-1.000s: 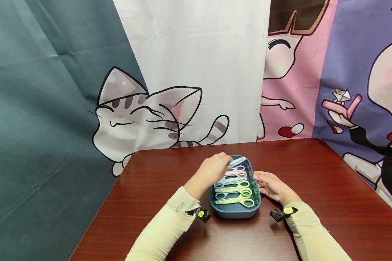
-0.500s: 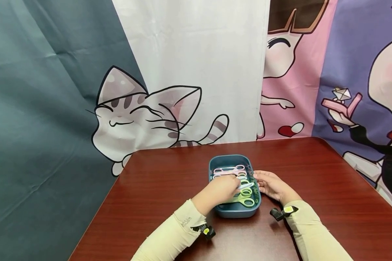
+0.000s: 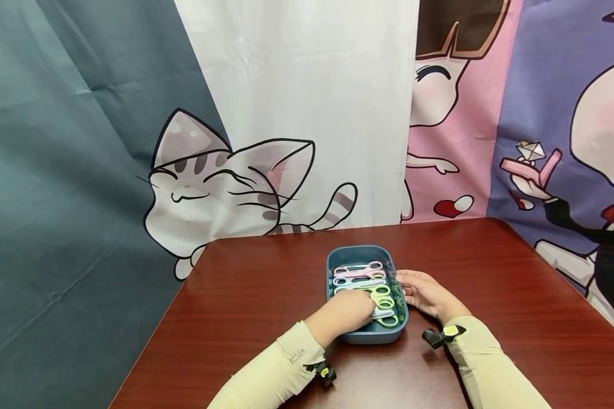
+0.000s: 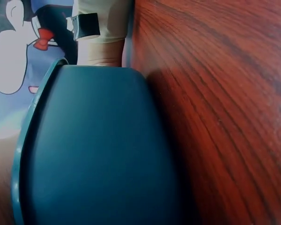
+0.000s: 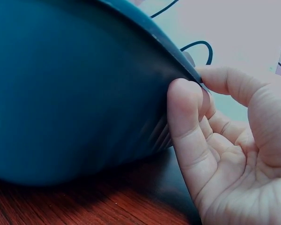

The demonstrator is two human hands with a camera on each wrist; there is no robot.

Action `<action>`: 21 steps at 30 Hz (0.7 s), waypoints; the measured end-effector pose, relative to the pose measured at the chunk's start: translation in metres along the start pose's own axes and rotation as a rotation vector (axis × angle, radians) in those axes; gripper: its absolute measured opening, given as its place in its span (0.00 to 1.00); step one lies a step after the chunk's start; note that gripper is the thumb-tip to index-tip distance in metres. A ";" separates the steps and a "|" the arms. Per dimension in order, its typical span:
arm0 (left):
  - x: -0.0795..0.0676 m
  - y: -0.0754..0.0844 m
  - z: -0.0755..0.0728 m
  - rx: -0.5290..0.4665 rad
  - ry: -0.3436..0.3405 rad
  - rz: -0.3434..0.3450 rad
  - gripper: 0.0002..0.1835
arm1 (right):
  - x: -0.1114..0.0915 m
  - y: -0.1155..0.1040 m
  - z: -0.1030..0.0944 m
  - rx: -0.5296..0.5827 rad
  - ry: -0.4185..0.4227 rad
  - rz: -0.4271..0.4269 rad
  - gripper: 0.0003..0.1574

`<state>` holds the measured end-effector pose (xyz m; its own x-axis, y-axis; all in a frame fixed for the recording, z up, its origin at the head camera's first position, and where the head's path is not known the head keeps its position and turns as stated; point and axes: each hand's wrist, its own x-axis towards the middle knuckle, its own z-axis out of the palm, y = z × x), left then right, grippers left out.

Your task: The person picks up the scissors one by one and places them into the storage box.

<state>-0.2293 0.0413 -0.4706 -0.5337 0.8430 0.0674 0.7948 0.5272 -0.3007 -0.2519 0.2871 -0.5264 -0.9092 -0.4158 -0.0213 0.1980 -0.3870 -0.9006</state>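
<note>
A dark teal plastic box [image 3: 370, 339] holds several small scissors in a row. Deep in its near end, my left hand [image 3: 349, 309] grips light blue scissors [image 3: 383, 313], whose tip shows to the right of the fingers; the rest is hidden by the hand. Right beside it are green scissors [image 3: 385, 303], and pink scissors [image 3: 353, 272] lie toward the far end. My right hand [image 3: 428, 294] pinches the box's right rim; the right wrist view shows the thumb [image 5: 185, 108] against the outer wall and the forefinger at the rim.
The box stands on a reddish-brown wooden table [image 3: 245, 295]. Behind the table hangs a cloth backdrop [image 3: 307, 85] with cartoon figures. In the left wrist view, the box's outer wall [image 4: 98, 140] takes up much of the picture.
My left hand has moved from the box's far end to its near end, bringing the light blue scissors with it. My right hand has stayed on the rim.
</note>
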 end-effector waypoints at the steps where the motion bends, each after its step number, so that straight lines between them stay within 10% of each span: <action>1: 0.000 0.000 0.001 0.006 0.007 -0.003 0.10 | 0.000 0.000 0.000 0.001 0.000 0.001 0.15; 21: 0.003 -0.002 0.000 -0.002 -0.013 -0.028 0.09 | 0.000 -0.004 0.001 -0.009 0.018 0.000 0.14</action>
<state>-0.2326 0.0430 -0.4695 -0.5598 0.8262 0.0633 0.7797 0.5511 -0.2972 -0.2525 0.2879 -0.5229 -0.9156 -0.4011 -0.0284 0.1945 -0.3800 -0.9043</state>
